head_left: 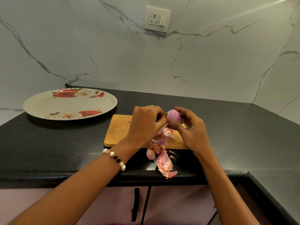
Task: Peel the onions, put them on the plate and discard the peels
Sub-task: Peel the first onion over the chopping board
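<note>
The right hand's (193,129) thumb and curled fingers wrap a smooth, glossy purple-pink peeled onion (173,118), holding it up above a rectangular wooden chopping board (118,132). At the onion's nine o'clock end, the left hand (146,122) has its fingertips bunched together, pinching at the dry brown tip. A bracelet of white, black and clear beads (115,158) circles the left wrist. Below the hands, at six o'clock, a heap of papery pink onion peels (164,159) spills from the board's near edge across the glossy black stone counter (48,143) to its front lip. At ten o'clock from the board, well apart, lies a round white plate printed with red roses (69,103). At twelve o'clock, on the white marble-veined wall (211,62), sits a white socket-and-switch plate (157,19); no writing is legible anywhere.
</note>
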